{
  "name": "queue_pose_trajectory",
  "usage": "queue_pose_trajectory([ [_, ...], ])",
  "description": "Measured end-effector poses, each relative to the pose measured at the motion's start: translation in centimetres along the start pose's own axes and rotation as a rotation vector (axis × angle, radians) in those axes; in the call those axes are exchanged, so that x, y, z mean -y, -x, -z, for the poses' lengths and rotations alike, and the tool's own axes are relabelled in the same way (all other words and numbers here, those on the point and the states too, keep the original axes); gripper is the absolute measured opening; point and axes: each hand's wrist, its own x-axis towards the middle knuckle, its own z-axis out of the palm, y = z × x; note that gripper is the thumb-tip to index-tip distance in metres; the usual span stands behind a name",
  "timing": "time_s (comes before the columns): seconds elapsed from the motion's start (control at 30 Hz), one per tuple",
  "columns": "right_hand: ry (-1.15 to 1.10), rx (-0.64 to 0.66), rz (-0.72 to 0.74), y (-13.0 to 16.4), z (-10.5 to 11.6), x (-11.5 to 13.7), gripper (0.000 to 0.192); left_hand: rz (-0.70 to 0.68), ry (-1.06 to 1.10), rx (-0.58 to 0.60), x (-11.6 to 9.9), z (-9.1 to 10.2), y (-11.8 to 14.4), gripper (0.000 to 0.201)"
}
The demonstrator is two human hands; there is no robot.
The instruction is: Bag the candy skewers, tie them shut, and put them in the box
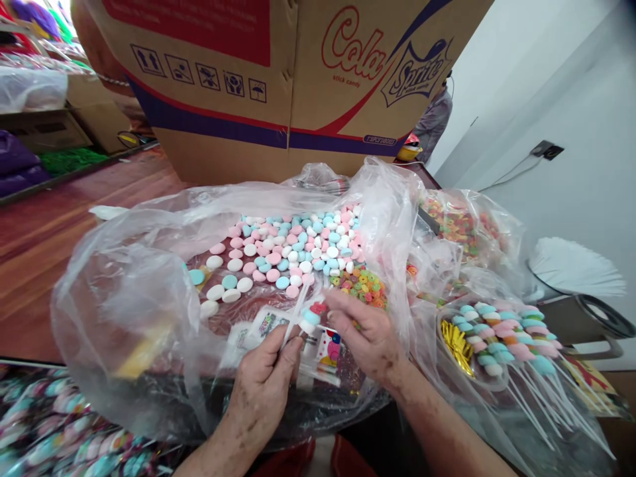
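Both hands' fingers point(293, 344) pinch one candy stick point(298, 311).

A cardboard box point(278, 86) stands at the back of the bench point(44, 232), the open plastic bag point(129, 298) of round candies point(293, 248) lies before it, ring candies point(360, 286) sit at their right edge, and finished candy sticks point(501, 334) lie farther right.
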Motion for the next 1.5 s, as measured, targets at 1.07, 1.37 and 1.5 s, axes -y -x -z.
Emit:
queue_pose_trajectory([
  [1.07, 0.558, 0.417, -0.095, -7.0, -5.4, -1.1, 0.019, -0.032, 0.181, -0.326, -0.2, 3.5, -0.1, 0.027],
  [1.37, 0.780, 0.477, -0.035, -6.0, -4.2, -0.4, 0.023, -0.020, 0.191, -0.301, 0.1, 3.5, -0.1, 0.026],
  [1.5, 0.818, 0.429, -0.086, -5.9, -3.5, -0.4, 0.025, -0.038, 0.192, -0.291, 0.0, 3.6, -0.1, 0.028],
])
